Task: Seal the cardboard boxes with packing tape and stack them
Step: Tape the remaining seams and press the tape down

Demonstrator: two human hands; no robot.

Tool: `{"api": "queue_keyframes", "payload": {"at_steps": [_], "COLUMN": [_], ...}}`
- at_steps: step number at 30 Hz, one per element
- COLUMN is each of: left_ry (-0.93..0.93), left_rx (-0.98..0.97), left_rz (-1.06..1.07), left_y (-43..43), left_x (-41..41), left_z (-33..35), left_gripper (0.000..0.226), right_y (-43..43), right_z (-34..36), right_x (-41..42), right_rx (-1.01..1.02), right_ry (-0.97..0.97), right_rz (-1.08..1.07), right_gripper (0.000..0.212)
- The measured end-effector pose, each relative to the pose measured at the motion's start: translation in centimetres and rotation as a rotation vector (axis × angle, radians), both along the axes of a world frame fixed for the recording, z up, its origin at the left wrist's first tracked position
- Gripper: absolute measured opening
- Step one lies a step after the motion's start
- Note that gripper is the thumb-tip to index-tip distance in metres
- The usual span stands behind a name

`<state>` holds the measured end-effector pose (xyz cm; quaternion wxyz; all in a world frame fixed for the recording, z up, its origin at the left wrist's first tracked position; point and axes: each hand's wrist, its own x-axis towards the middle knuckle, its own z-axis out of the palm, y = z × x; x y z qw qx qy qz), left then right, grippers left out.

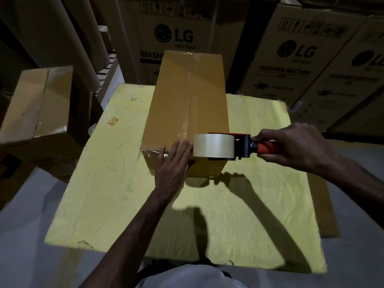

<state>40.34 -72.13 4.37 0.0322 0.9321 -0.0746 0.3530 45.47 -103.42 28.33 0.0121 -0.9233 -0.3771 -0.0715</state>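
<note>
Person, viewed from above. Left hand (174, 161) and right hand (291, 146) are bare, as are both forearms as far as they show. At the near edge, a white garment (191, 277) covers the torso, with a dark strip (145, 271) beside it.

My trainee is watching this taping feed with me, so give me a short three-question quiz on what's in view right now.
1. True or false: the right hand grips the tape dispenser by its orange handle.
2. The left hand lies flat on: A) the near end of the box; B) its far end; C) the floor.
3. Fill in: the big cartons behind the box are printed with the brand ____.
Key: 1 true; 2 A; 3 LG.
</note>
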Motion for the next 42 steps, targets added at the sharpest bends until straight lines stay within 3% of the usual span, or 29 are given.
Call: {"api": "queue_keyframes", "payload": {"at_steps": [10, 23, 30, 34, 39, 42], "left_ry": [-0.089, -0.144, -0.05, 0.045, 0.139, 0.174], "left_rx": [0.099, 0.144, 0.067, -0.031, 0.069, 0.005], "left_rz": [-0.024, 0.0, 0.029, 0.047, -0.095, -0.12], "left_y": [1.0, 1.3, 0.1, -2.2, -6.5, -8.4], "left_x": [0.7, 1.1, 0.4, 0.0, 1.1, 1.6], "left_z": [-0.5, -0.4, 0.8, 2.1, 2.3, 2.4], "left_gripper": [0.058, 0.058, 0.061, 0.074, 0.087, 0.086], "right_y": [-3.1, -9.5, -9.0, -8.8, -9.4, -10.1], "right_z": [-0.6, -0.8, -2.0, -2.4, -3.2, -4.3], "right_x": [0.3, -0.7, 0.1, 0.6, 1.6, 2.5], "right_rx": [-0.012, 0.017, 0.024, 0.029, 0.064, 0.12], "right_ry": [0.01, 0.069, 0.095, 0.083, 0.14, 0.239], "right_rz": [-0.014, -0.109, -0.162, -0.184, -0.152, -0.127], "right_gripper": [0.051, 0.058, 0.046, 0.045, 0.044, 0.047]}}
